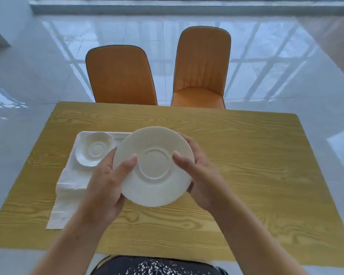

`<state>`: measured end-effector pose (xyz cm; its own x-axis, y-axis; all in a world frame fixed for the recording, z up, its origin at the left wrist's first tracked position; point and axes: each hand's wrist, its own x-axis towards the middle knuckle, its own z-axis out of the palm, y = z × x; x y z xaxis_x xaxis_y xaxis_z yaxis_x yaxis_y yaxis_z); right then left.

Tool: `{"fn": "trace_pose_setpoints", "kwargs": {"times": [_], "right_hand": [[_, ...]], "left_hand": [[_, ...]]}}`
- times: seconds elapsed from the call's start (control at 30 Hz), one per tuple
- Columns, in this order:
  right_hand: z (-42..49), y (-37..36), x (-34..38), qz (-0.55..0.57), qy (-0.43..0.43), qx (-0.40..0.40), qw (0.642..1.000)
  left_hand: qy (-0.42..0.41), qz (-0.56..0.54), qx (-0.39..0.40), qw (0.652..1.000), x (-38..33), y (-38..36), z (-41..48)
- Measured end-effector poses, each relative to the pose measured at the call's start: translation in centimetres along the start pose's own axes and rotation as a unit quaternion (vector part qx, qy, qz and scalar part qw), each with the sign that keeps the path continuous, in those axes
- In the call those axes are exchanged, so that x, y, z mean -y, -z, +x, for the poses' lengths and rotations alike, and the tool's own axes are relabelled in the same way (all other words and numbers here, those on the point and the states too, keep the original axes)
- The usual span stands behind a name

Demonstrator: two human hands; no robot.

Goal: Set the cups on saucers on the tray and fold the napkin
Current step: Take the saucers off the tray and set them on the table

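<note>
Both hands, left (105, 183) and right (199, 175), clamped on raised saucer (154, 167); second saucer (94, 148) on tray (120, 135).

Saucer (154, 167): smooth white ceramic, soft satin sheen. Second saucer (95, 148): glossy white ceramic. Napkin (68, 193): matt white paper or cloth, creased. Counter (246, 155): yellow wood-grain, matt. Chairs (121, 76): orange upholstery, faintly wrinkled. Floor (38, 56): glossy, reflective tile.
</note>
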<state>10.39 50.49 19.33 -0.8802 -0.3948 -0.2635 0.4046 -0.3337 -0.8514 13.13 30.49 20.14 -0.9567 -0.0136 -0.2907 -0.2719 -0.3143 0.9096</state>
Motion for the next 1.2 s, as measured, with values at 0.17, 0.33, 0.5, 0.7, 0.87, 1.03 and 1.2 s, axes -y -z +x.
{"fn": "trace_pose_setpoints", "kwargs": {"times": [0.17, 0.33, 0.5, 0.7, 0.87, 1.03, 1.2], "right_hand": [[-1.5, 2.4, 1.1, 0.002, 0.034, -0.043, 0.998], [-1.1, 4.5, 0.6, 0.002, 0.037, -0.119, 0.992], [-0.2, 6.3, 0.3, -0.027, 0.015, -0.177, 0.984], [1.6, 7.8, 0.1, -0.082, 0.005, -0.19, 0.978], [3.3, 10.7, 0.4, -0.09, 0.001, -0.188, 0.978], [6.2, 14.9, -1.2, -0.185, -0.018, -0.186, 0.965], [9.3, 18.7, -4.3, -0.28, -0.043, -0.194, 0.939]], "left_hand": [[-0.005, 0.019, 0.018, 1.0, -0.2, -3.2, 1.4], [0.032, 0.031, 0.079, 0.996, 1.6, -3.8, 4.2], [0.114, -0.003, 0.165, 0.98, 3.2, -2.5, 7.4], [0.125, 0.06, 0.156, 0.978, 4.3, -2.4, 10.5], [0.129, 0.052, 0.097, 0.986, 6.3, -4.2, 12.0], [0.126, 0.11, 0.029, 0.986, 9.3, -5.7, 14.3], [0.146, 0.158, -0.019, 0.976, 12.7, -6.1, 17.4]]}}
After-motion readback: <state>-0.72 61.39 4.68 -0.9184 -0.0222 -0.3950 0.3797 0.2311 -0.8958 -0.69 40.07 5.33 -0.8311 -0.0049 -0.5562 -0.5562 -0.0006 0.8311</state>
